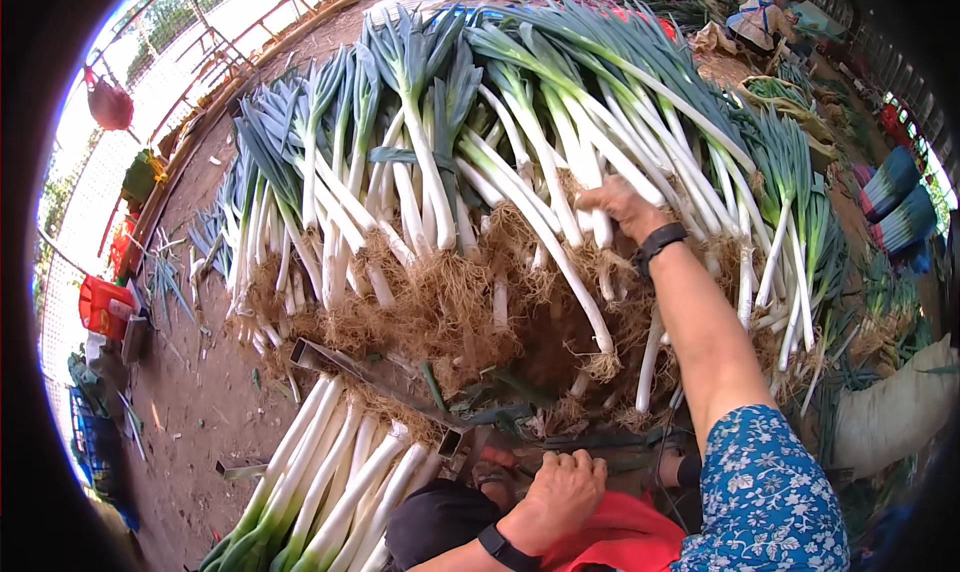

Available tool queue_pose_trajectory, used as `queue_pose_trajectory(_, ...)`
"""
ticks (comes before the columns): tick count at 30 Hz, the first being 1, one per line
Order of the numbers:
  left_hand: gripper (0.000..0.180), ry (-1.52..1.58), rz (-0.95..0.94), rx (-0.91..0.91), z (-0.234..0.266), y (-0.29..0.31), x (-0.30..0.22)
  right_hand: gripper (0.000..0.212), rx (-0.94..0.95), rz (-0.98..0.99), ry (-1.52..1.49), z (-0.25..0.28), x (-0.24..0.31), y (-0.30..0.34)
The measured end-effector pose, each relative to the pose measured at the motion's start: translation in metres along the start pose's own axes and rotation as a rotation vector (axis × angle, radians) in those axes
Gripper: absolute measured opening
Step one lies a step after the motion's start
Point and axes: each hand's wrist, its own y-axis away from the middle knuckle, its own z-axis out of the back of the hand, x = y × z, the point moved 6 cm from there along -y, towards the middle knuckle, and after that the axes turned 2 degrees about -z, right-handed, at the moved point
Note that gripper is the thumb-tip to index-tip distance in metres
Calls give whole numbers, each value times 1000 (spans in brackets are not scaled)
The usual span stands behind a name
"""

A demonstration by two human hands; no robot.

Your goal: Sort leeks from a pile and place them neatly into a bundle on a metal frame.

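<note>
A big heap of leeks (430,187) lies ahead of me, dark green tops pointing away and white stalks with brown roots toward me. My right hand (628,208) reaches into the heap's middle right, its fingers closed round a white leek (601,234). The leek's lower end shows below the hand; its top lies among the others. Low in the picture, my left hand (566,490) is curled above a red cloth (625,534) near my lap. Whether anything is inside its fingers is hidden. Beside my left arm, a bunch of leeks (340,472) lies with its roots on a metal frame (370,382).
Brown dirt ground (215,412) stretches left of the heap. A red container (106,307) stands by the fence at the left, and a red bag (108,102) hangs above it. A pale sack (893,412) lies at the right. Far right, another person (760,17) sits low.
</note>
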Motion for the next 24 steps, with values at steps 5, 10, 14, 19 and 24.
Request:
queue_pose_trajectory(5,34,41,65,-22,5,-5,10,27,213,-37,-29,25,64,41)
queue_pose_trajectory(10,19,-9,-6,-130,-2,-26,-1,47,523,-319,-575,61,68,58)
queue_pose_trajectory(14,19,-64,-22,-74,-10,-24,-18,24,85,-193,-92,35,50,61)
queue_pose_trajectory(19,24,-13,-5,3,-20,-18,-23,36,207,203,131,45,47,64)
queue_pose_trajectory(24,25,-40,-9,-14,-8,-27,-18,45,108,18,545,-12,25,64)
